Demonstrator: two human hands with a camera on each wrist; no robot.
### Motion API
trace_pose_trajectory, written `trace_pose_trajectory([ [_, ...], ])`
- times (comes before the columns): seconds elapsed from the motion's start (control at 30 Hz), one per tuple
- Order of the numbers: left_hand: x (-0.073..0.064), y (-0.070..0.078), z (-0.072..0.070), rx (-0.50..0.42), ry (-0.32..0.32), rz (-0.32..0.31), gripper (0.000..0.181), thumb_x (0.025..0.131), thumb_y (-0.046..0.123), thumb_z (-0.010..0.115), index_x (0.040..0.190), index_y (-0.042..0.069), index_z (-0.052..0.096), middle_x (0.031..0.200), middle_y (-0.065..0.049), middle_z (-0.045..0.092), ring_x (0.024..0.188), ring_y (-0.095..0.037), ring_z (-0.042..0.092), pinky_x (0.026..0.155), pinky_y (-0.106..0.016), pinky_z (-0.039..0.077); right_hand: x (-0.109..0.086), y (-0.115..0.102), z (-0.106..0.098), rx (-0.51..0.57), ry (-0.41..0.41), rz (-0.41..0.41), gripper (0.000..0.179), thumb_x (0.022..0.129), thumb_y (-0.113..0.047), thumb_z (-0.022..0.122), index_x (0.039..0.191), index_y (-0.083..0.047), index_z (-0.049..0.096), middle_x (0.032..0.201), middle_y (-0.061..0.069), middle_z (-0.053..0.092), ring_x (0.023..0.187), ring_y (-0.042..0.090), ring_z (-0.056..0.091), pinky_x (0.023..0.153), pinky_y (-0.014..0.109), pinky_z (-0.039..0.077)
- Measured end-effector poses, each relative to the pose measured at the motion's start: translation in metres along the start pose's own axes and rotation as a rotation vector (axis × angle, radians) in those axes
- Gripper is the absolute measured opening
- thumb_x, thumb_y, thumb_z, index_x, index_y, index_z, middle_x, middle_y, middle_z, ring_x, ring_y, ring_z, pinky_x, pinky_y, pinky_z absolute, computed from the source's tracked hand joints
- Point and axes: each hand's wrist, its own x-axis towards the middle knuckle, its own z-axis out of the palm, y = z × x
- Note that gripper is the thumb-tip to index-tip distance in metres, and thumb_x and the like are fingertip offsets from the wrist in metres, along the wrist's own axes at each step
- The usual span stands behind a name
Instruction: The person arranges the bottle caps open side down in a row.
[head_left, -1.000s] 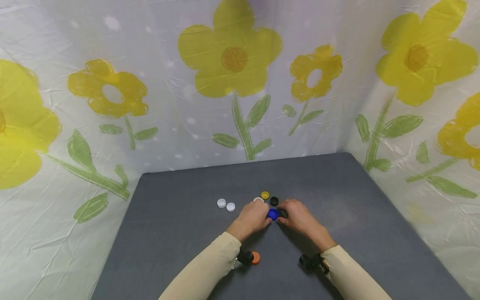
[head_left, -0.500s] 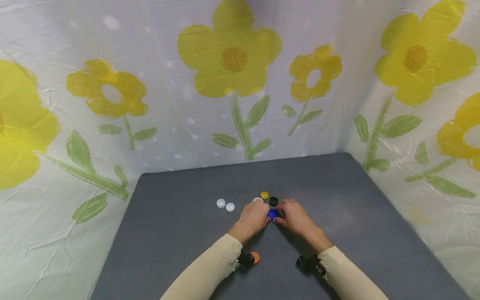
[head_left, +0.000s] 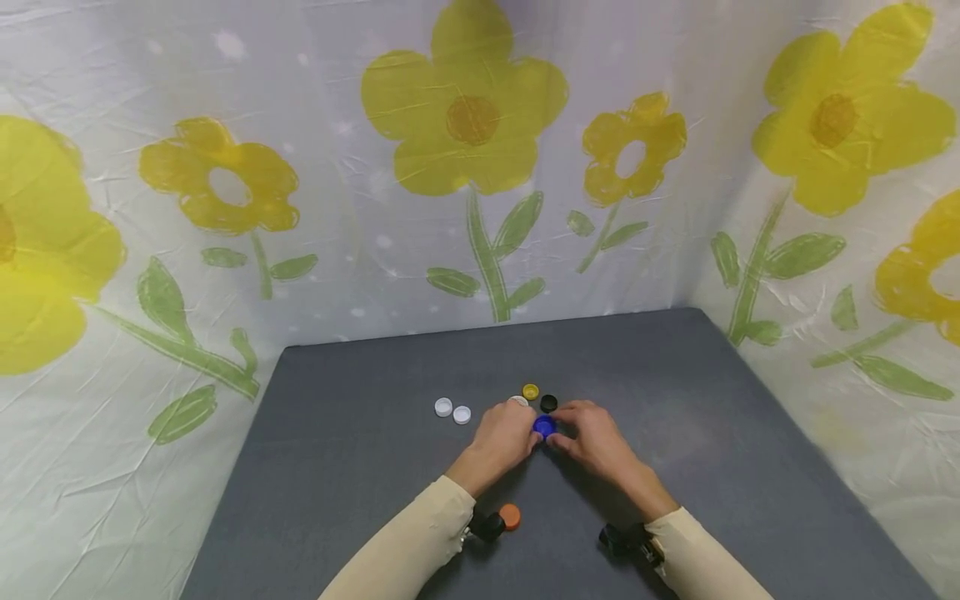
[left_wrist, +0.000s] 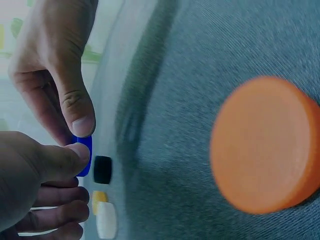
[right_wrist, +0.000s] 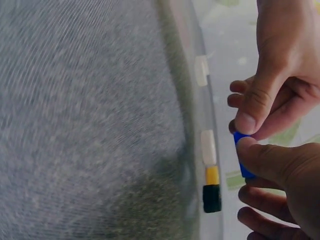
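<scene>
A blue bottle cap (head_left: 543,427) is held between my two hands, above the dark table. My left hand (head_left: 504,435) pinches its left side, the thumb laid against it in the left wrist view. From the right, my right hand (head_left: 597,435) grips it between thumb and index finger; its other fingers are spread in the right wrist view. Just beyond the hands lie a black cap (head_left: 549,403), a yellow cap (head_left: 530,391) and a white cap (head_left: 519,401), partly hidden by the left hand. The fingertips behind the blue cap are partly hidden.
Two white caps, one here (head_left: 443,407) and another white cap (head_left: 461,414), lie left of the hands. An orange cap (head_left: 510,517) sits near the left wrist camera. The dark grey table (head_left: 360,467) meets a flowered curtain (head_left: 337,208) at the back and sides.
A dark round shape between the right fingers and the blue cap no longer shows. The right fingers now sit against the blue cap. The left hand stays nearly in place.
</scene>
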Motion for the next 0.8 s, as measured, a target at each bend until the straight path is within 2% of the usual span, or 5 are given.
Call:
trace_pose_trajectory([
  [0.27, -0.010, -0.001, -0.023, -0.049, 0.106, 0.014, 0.023, 0.086, 0.037, 0.079, 0.080, 0.016, 0.071, 0.075, 0.000, 0.067, 0.064, -0.019, 0.065, 0.054, -0.036, 0.052, -0.002, -0.010, -0.011, 0.025, 0.048, -0.017, 0.037, 0.085, -0.027, 0.082, 0.115, -0.007, 0.076, 0.112, 0.010, 0.072, 0.105, 0.029, 0.067, 0.088, 0.047, 0.055],
  [0.5, -0.023, 0.000, -0.045, -0.094, 0.167, 0.037, 0.022, 0.086, 0.036, 0.079, 0.080, 0.017, 0.070, 0.068, 0.006, 0.061, 0.058, -0.011, 0.057, 0.050, -0.030, 0.046, -0.006, -0.021, -0.022, 0.056, 0.107, -0.028, 0.033, 0.084, -0.029, 0.081, 0.111, -0.010, 0.076, 0.111, 0.006, 0.072, 0.104, 0.025, 0.067, 0.086, 0.045, 0.055],
  [0.67, -0.033, -0.002, -0.055, -0.101, 0.254, 0.082, 0.019, 0.086, 0.033, 0.079, 0.092, 0.016, 0.074, 0.086, 0.005, 0.072, 0.073, -0.014, 0.066, 0.063, -0.030, 0.055, -0.007, -0.028, -0.030, 0.104, 0.116, -0.032, 0.029, 0.086, -0.030, 0.079, 0.110, -0.014, 0.075, 0.111, 0.002, 0.072, 0.105, 0.022, 0.067, 0.086, 0.045, 0.055],
  [0.8, -0.039, -0.005, -0.058, -0.103, 0.324, 0.156, 0.022, 0.088, 0.030, 0.079, 0.104, 0.015, 0.075, 0.101, 0.004, 0.076, 0.082, -0.015, 0.068, 0.072, -0.030, 0.057, -0.009, -0.030, -0.035, 0.167, 0.084, -0.018, 0.025, 0.089, -0.029, 0.077, 0.110, -0.017, 0.074, 0.111, -0.002, 0.072, 0.107, 0.019, 0.067, 0.089, 0.044, 0.055],
])
